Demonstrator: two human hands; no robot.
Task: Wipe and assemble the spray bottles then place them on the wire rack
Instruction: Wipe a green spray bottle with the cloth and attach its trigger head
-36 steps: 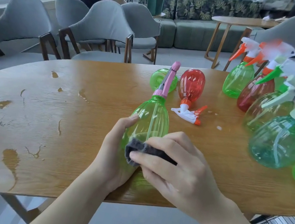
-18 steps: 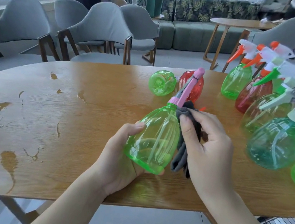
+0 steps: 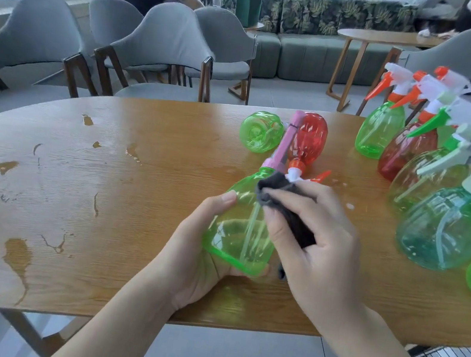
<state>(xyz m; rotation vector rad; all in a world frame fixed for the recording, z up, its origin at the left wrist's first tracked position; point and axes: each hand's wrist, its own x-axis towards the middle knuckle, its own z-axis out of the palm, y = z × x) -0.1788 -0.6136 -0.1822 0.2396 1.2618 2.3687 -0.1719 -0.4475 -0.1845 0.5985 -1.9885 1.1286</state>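
Wooden table, green bottle in left grip, right grip apparently around cloth

Clear green bottle with a pink sprayer; dark grey cloth; red bottle; wood-grain brown bench; leaf-patterned green sofa; grey chairs.

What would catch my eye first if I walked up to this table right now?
Probably the green bottle with a pink sprayer, gripped near the table's front edge by the left hand while the right hand presses a dark cloth against it. Next, the crowd of upright bottles with white, orange and green triggers on the right. Wet streaks mark the wooden table on the left.
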